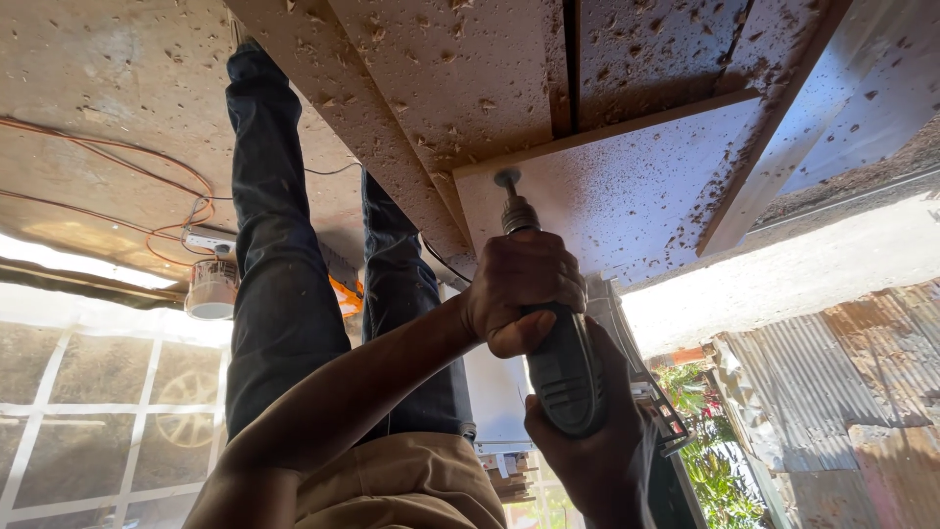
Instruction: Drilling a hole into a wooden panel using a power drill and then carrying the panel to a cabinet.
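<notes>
The biggest things in view are pale boards (627, 186) strewn with wood chips, with legs (284, 294) in dark trousers standing on the same surface. An orange cable (117, 152) loops beside a small tin (211, 289), well away from the work.

A dark power drill (566, 377) sits mid-frame, its nose against the edge of a board. The left hand (524, 284) is wrapped tight round the front of its body, fingers closed together just behind the chuck. The right hand (587, 451) cups the rear end from below; its fingers are mostly hidden, so their closure cannot be told.

The drill looks rigid and fairly weighty, and its ribbed casing likely gives a sure, non-slip hold. It is probably best gripped as here, one hand forward and one at the back.

The smallest part, the bit (507, 179), touches the board. It looks thin and likely to snap if bent sideways.
</notes>
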